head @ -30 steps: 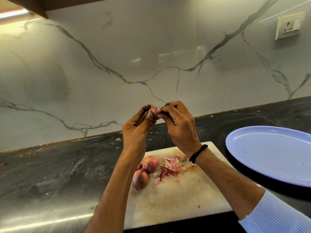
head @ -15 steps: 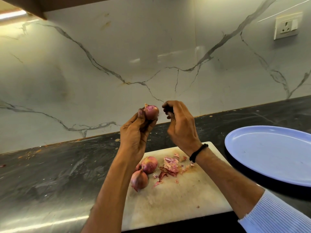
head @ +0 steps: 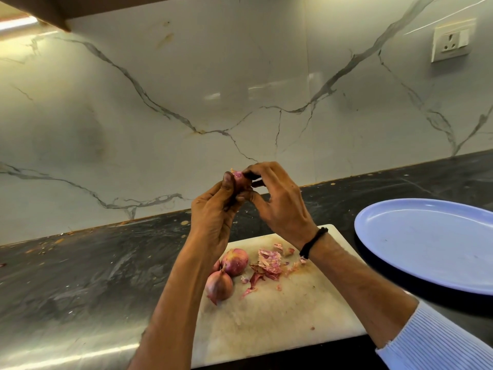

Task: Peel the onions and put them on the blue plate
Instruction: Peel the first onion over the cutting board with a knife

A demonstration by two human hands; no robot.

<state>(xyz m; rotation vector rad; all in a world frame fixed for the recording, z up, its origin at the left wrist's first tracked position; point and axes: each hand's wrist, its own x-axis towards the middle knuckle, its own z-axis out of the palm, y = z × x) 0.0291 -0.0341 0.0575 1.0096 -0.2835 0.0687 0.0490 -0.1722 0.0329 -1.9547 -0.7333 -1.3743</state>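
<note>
Onions (head: 234,261) on board (head: 266,319) — blue plate (head: 426,252) beside

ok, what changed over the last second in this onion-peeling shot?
Half a second ago the right hand had pulled clear to the right. Now it is back, fingertips pinching the top of the small reddish-purple onion, which the left hand grips, raised as before. Unchanged: two reddish onions and the pile of pink peel scraps on the white cutting board, and the round blue plate at right.
</note>
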